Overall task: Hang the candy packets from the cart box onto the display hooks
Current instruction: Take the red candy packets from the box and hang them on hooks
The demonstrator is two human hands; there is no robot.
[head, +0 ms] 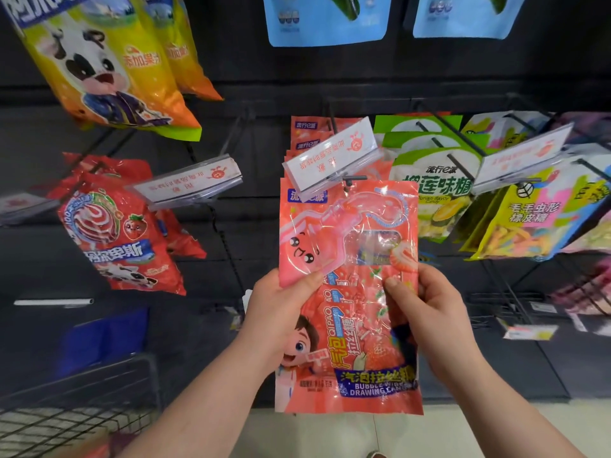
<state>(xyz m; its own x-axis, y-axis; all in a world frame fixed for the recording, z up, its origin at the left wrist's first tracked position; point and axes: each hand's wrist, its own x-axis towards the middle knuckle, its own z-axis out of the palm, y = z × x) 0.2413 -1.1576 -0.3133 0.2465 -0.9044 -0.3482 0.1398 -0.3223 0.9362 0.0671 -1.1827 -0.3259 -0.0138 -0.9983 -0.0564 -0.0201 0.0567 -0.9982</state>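
We find the left hand (281, 309) and the right hand (433, 312) each clamped on an edge of the pink candy packets (347, 226). The packets' top reaches the display hook (355, 177) beneath the price label (330, 157); we cannot tell whether it is threaded on.

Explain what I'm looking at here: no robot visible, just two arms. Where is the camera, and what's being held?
No machine here: a person wears one camera on the head, looking down at their own hands. The left hand and right hand both grip pink candy packets, thumbs in front. The top edge of the front packet is up at a display hook below a price tag holder, where similar packets already hang. A wire cart shows at lower left.
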